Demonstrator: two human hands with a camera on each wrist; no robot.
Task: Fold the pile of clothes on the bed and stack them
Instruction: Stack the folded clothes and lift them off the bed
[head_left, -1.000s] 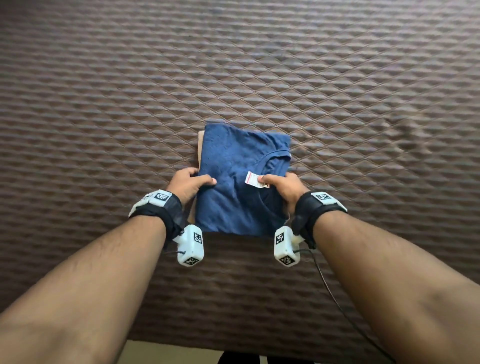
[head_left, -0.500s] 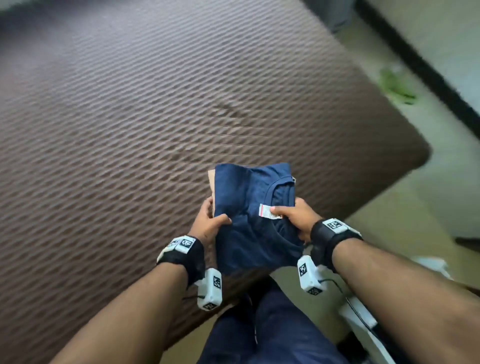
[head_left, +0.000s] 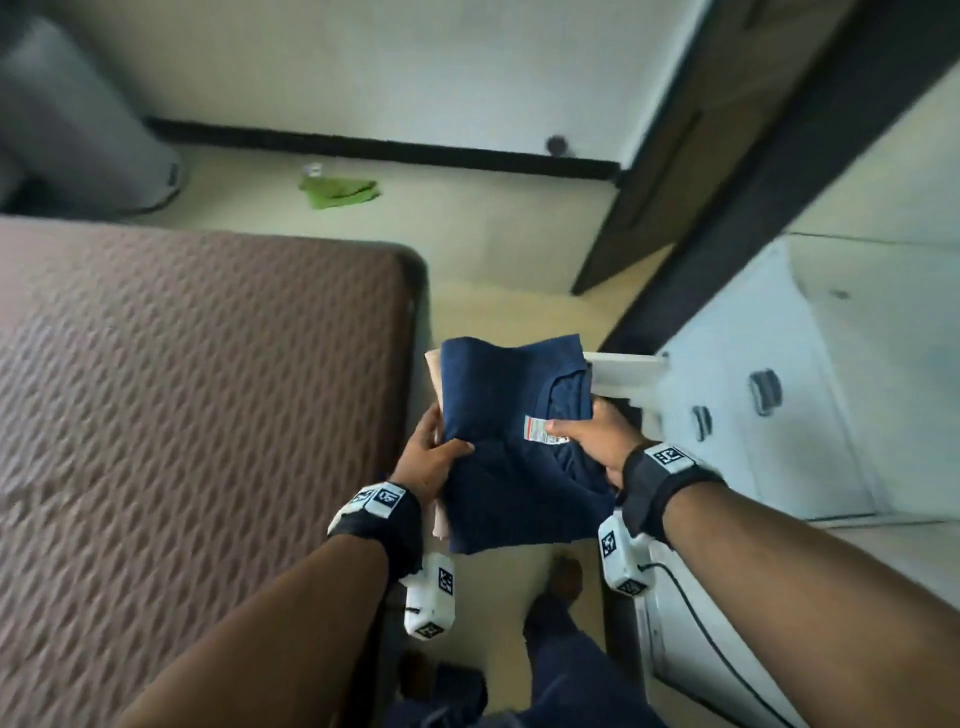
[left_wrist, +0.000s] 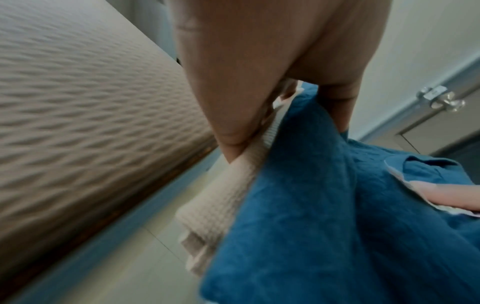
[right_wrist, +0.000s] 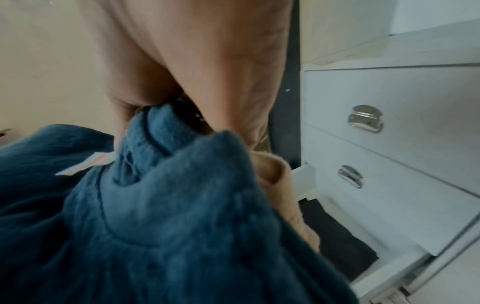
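Folded blue shirt (head_left: 511, 467) over beige garment (left_wrist: 228, 197), both hands' fingers (head_left: 457, 448) curled gripping

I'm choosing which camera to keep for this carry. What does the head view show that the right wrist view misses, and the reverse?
Only the head view shows the bed, the left hand, the green cloth on the floor and the dark door.

Only the right wrist view shows the open drawer with dark contents.

Both show the blue shirt, the beige garment under it, the right hand and the white dresser.
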